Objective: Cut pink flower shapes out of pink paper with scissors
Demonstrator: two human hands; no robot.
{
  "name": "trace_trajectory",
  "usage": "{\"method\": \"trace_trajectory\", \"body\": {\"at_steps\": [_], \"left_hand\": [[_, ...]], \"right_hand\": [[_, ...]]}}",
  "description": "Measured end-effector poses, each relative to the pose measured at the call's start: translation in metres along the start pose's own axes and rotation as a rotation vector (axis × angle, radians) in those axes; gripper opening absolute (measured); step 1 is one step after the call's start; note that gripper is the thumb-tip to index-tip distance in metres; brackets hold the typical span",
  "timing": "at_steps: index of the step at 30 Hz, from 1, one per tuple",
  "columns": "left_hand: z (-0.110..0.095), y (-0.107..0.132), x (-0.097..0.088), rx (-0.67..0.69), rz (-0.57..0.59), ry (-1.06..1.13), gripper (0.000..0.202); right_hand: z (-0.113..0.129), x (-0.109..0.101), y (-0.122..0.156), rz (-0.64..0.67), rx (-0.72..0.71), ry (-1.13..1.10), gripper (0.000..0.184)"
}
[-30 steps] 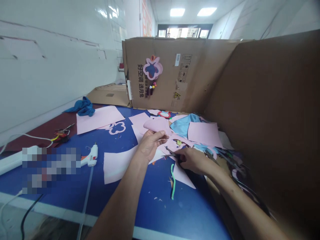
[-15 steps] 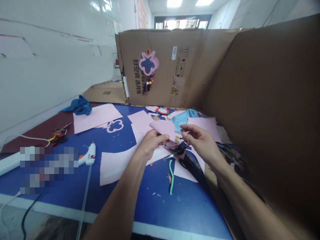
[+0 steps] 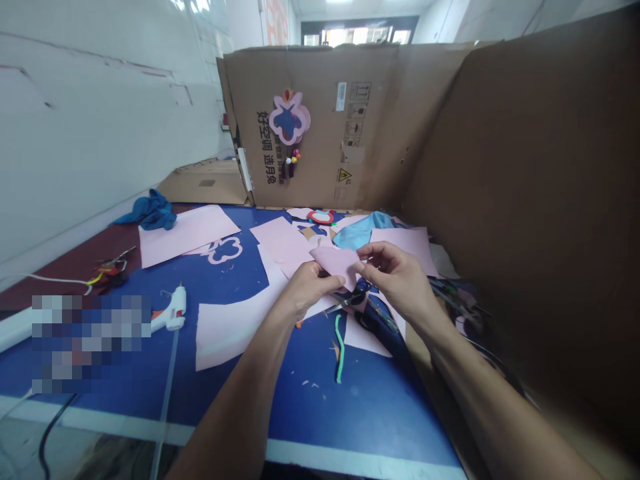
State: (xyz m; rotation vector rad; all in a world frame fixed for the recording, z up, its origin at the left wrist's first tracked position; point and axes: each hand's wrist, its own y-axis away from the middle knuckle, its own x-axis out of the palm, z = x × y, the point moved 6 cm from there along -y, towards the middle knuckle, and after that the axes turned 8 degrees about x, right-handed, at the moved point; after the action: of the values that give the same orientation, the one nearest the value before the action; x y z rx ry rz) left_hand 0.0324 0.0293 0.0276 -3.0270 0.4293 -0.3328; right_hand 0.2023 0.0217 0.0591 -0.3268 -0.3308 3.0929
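Note:
A curved piece of pink paper (image 3: 336, 261) is held up over the middle of the table. My left hand (image 3: 311, 288) is closed on its lower left part, thumb on top. The thumb and fingers of my right hand (image 3: 393, 267) pinch the paper's right edge. Scissors with dark handles (image 3: 357, 293) lie just below the paper, partly hidden by it and by my hands. A green fuzzy stick (image 3: 340, 350) rests on the blue table (image 3: 305, 427) nearer to me.
A white glue gun (image 3: 174, 310) stands at left, its cord hanging over the edge. Pink sheets (image 3: 235, 323) lie about, with a flower-shaped paper outline (image 3: 225, 250). Blue cloth (image 3: 153, 212) sits far left. Cardboard walls (image 3: 375, 160) close off the back and right.
My right hand has come in to the paper and now pinches its right edge; before, it was apart from it. The paper has turned slightly. The view has shifted a little.

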Motion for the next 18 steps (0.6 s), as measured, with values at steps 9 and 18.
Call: {"method": "trace_trajectory", "body": {"at_steps": [9,18], "left_hand": [[0.004,0.000,0.001,0.027,0.033,-0.038,0.018],[0.023,0.002,0.007,-0.222,-0.048,0.299,0.035]], "right_hand": [[0.002,0.012,0.004,0.155,0.082,-0.018,0.032],[-0.024,0.006,-0.004,0.037,0.241,-0.416,0.039]]}}
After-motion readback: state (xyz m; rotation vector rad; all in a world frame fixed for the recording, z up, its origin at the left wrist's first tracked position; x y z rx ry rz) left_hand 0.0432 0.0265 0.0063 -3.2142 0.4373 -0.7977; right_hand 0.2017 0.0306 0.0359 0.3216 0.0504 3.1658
